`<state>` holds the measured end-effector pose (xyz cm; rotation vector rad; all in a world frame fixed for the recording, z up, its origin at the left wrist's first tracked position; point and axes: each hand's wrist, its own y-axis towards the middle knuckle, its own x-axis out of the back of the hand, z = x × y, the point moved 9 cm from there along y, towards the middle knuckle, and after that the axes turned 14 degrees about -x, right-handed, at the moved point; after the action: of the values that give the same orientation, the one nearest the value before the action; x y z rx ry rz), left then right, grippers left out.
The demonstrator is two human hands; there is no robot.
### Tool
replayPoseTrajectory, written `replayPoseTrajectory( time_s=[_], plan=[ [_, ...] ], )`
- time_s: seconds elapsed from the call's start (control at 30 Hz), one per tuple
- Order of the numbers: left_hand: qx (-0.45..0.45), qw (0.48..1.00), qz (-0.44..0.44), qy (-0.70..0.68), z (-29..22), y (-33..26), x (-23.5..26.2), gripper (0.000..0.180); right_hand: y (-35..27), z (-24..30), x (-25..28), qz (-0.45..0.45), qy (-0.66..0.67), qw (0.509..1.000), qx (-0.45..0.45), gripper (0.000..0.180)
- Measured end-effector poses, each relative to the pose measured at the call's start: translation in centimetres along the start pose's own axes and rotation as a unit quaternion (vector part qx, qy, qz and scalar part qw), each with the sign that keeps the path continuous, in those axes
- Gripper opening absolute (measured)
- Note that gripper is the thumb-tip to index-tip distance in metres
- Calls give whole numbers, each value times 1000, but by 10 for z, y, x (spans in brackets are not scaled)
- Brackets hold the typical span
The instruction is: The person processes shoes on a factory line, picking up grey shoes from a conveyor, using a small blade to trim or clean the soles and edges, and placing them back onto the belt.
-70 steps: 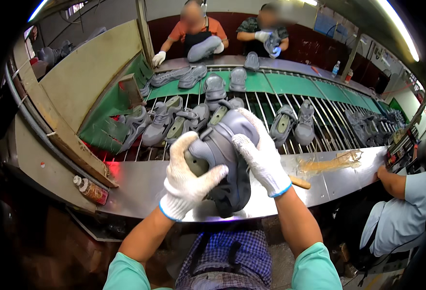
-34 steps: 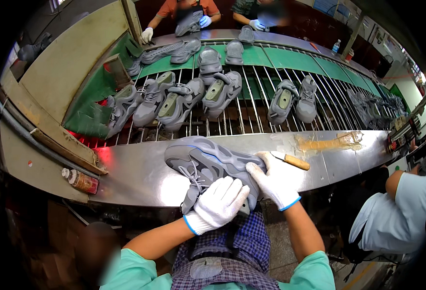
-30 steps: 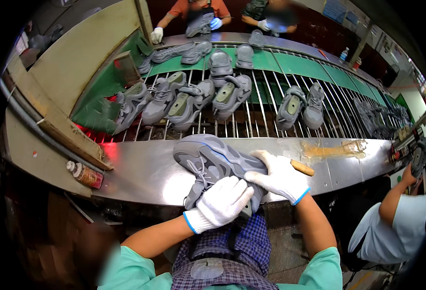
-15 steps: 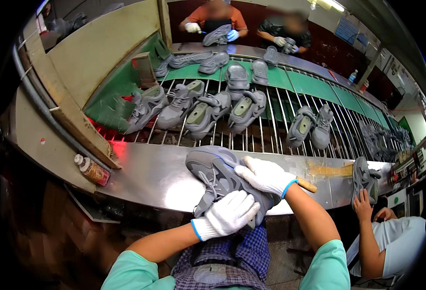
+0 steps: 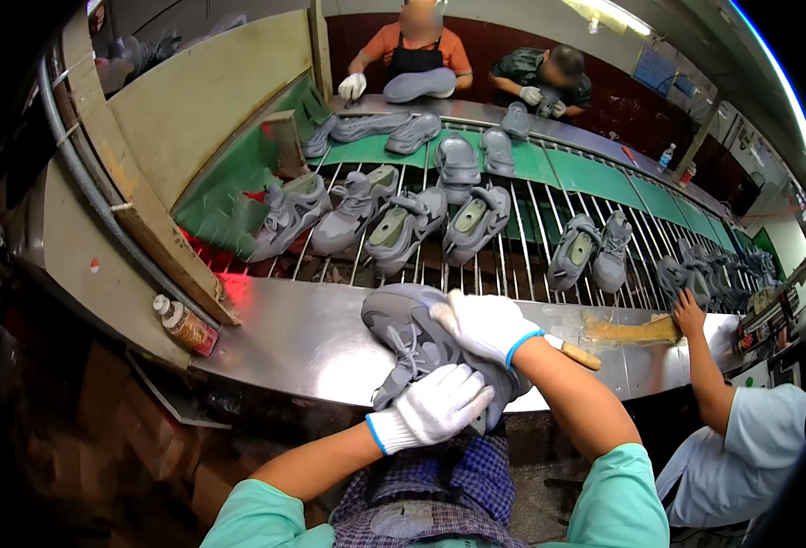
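Note:
A grey lace-up sneaker (image 5: 409,340) is held over the near edge of the metal bench, toe pointing away from me and laces to the left. My left hand (image 5: 437,405), in a white glove, grips it low down near the heel. Its fingers lie across the shoe's side. Against the forefoot edge rests my right hand (image 5: 487,326), also gloved, with the thumb side toward the toe. More grey shoe surface shows between and below both hands, partly covered by them. A wooden-handled tool (image 5: 575,353) lies on the bench beside my right wrist; its working end is hidden.
Beyond the metal bench (image 5: 280,329) runs a rack of metal rods (image 5: 524,233) carrying several grey sneakers (image 5: 476,224). A bottle (image 5: 185,326) stands at left by a wooden post. Two people work across the rack. At right, a co-worker's hand (image 5: 691,313) reaches toward shoes.
My right hand has shifted slightly left along the shoe's edge. The co-worker at right has moved a shoe from the bench onto the rack. Across the rack, a person's shoe now shows its sole.

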<state>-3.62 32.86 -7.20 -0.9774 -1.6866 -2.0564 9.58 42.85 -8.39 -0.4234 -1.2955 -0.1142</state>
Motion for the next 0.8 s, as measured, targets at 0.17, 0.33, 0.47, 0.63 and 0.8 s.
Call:
replayPoseTrajectory(
  time_s=[0.17,0.33,0.47,0.63,0.8],
  plan=[
    [-15,999,-22,-22,-3,-15,28,55,-41,-41,-16,184,181,966,13,58],
    [-28,991,81,-101,25,0,70,65,-82,-59,-130,351,753,530,-172,61],
    [-71,945,226,-225,37,12,53,76,-102,-53,-206,265,898,325,-130,61],
    [-65,984,85,-146,101,69,80,55,-107,-102,-132,239,948,208,10,85],
    [370,923,35,-102,292,22,41,62,-81,-286,36,-186,872,439,-112,85]
  ],
)
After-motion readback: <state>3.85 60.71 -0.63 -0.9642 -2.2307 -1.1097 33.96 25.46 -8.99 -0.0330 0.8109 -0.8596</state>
